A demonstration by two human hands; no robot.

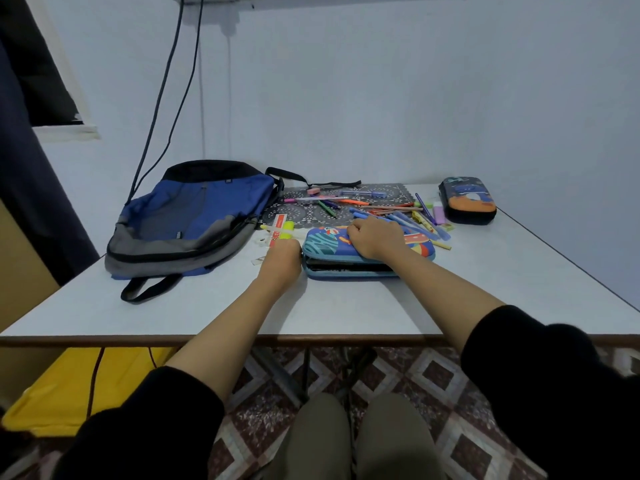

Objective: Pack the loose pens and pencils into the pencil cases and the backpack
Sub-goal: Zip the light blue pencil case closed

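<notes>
A blue patterned pencil case (pixel 325 242) lies in the middle of the white table (pixel 381 306), its near side gaping partly unzipped. My right hand (pixel 375 237) rests on its lid with fingers curled over the far edge. My left hand (pixel 282 259) is closed at the case's left end, at the zip; what it pinches is hidden. Behind the case, loose pens and pencils (pixel 391 211) lie scattered on a dark lace mat (pixel 298 209). A blue and grey backpack (pixel 190 220) lies flat to the left. A second, dark pencil case (pixel 467 200) sits shut at the far right.
A yellow highlighter (pixel 285 225), a small ruler (pixel 277 226) and erasers (pixel 439 214) lie around the mat. Cables (pixel 162 98) hang down the wall behind the backpack. The wall runs along the table's far edge. A yellow box (pixel 69 386) stands on the floor at the left.
</notes>
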